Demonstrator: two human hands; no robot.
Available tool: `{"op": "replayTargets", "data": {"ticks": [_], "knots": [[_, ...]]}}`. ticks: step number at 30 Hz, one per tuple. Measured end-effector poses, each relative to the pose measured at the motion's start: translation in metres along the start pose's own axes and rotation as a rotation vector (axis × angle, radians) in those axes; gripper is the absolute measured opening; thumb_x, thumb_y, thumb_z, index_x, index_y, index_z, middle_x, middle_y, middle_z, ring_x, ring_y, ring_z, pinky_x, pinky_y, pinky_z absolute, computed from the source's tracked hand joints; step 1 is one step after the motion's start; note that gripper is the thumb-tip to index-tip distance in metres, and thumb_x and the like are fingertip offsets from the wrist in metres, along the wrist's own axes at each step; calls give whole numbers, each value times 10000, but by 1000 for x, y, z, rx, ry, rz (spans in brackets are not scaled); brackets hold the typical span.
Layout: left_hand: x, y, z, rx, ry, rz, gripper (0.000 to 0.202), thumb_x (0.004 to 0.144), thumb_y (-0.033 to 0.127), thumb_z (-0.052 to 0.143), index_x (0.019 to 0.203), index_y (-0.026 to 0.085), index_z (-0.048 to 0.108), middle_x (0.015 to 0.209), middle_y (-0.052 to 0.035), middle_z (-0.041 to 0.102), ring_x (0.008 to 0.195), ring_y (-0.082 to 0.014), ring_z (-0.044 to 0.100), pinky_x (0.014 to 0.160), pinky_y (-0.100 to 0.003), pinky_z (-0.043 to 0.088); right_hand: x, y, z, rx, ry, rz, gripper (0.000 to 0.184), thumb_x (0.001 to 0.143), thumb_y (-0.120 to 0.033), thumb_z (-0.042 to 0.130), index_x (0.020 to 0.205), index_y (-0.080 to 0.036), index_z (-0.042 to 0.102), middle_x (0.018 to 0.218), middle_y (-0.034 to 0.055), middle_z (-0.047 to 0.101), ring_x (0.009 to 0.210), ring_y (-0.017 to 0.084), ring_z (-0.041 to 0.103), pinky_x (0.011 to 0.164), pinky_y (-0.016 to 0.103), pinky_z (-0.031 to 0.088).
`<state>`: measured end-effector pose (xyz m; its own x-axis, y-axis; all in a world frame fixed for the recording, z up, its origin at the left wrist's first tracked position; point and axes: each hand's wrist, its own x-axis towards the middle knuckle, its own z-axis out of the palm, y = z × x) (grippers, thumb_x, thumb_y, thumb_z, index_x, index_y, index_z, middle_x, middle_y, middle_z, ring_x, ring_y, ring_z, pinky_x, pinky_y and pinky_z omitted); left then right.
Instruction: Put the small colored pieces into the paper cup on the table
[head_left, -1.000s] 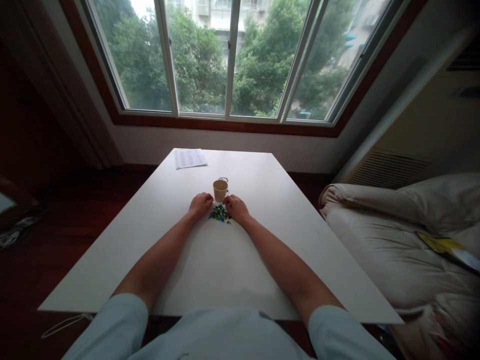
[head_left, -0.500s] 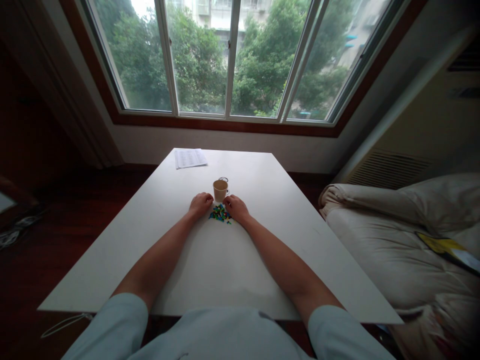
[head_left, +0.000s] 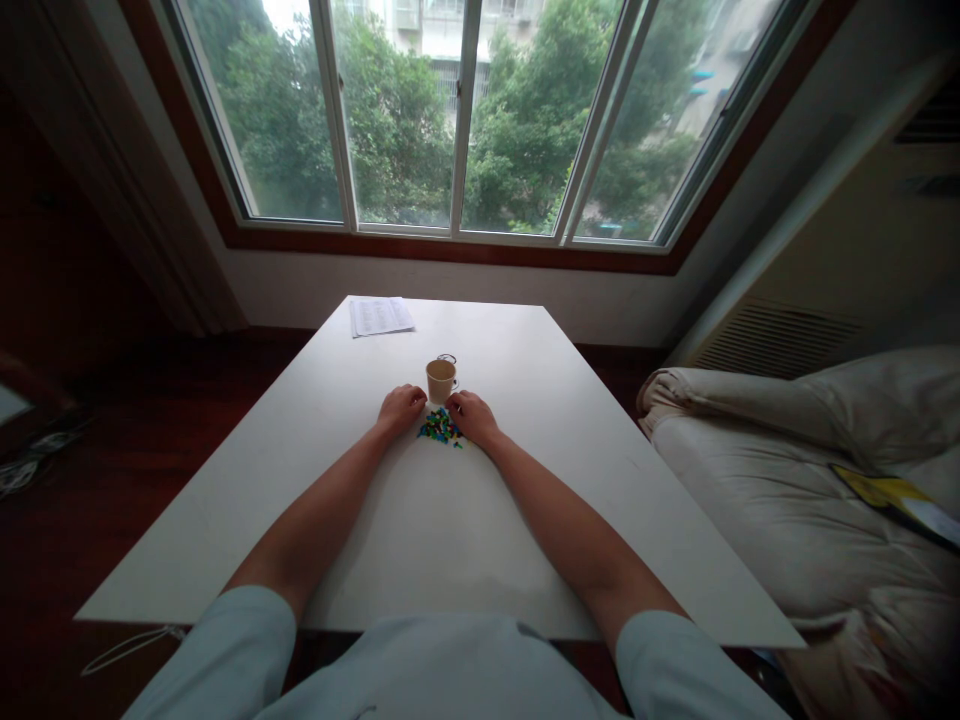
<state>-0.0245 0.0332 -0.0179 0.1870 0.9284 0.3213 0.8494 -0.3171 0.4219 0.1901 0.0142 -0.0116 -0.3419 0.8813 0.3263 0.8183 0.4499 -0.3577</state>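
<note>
A small heap of coloured beads (head_left: 440,427), blue, green and yellow, lies in the middle of the white table (head_left: 360,520). Just behind it stands a tan paper cup (head_left: 440,380). My left hand (head_left: 401,408) rests on the table to the left of the heap with its fingers curled under. My right hand (head_left: 471,415) rests to the right of the heap, fingers curled too, touching its edge. Both hands sit just in front of the cup. What the curled fingers hold, if anything, is hidden.
A printed sheet of paper (head_left: 381,316) lies at the table's far left corner. A large window (head_left: 465,120) fills the far wall. A bed with cream bedding (head_left: 810,470) stands close on the right, with a yellow booklet (head_left: 892,495) on it.
</note>
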Motion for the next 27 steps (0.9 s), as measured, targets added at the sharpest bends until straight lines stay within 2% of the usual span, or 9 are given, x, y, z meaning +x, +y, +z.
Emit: {"op": "replayTargets", "data": {"ticks": [27], "knots": [[1, -2, 1, -11, -1, -1, 212, 882, 309, 534, 909, 231, 730, 945, -56, 675, 896, -192, 584, 795, -300, 434, -1, -1, -1, 3, 4, -13, 184, 953, -238, 511, 991, -218, 690, 958, 45, 643, 915, 162, 557, 785, 243, 384]]}}
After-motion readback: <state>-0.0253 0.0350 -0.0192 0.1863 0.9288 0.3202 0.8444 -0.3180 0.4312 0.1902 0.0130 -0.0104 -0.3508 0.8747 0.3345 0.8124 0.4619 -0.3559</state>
